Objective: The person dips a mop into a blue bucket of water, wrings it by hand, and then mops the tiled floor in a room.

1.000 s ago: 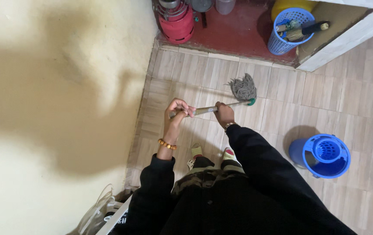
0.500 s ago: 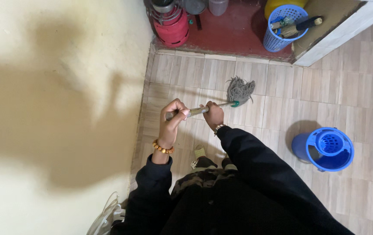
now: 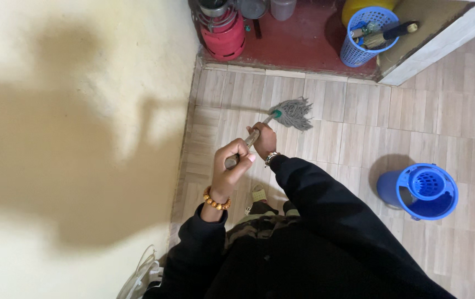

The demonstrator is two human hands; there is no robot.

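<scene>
With the left hand [image 3: 232,163] and right hand [image 3: 264,139] both closed around the mop handle [image 3: 251,138], the mop head [image 3: 293,113] beyond them should be kept flat on the floor [image 3: 359,133].

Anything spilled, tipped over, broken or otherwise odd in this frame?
Nothing stands out. Both hands, left and right, grip the mop handle, and the grey mop head lies flat on the tiled floor. The blue bucket stands upright, and so does the blue basket holding brushes. No puddle shows.
</scene>
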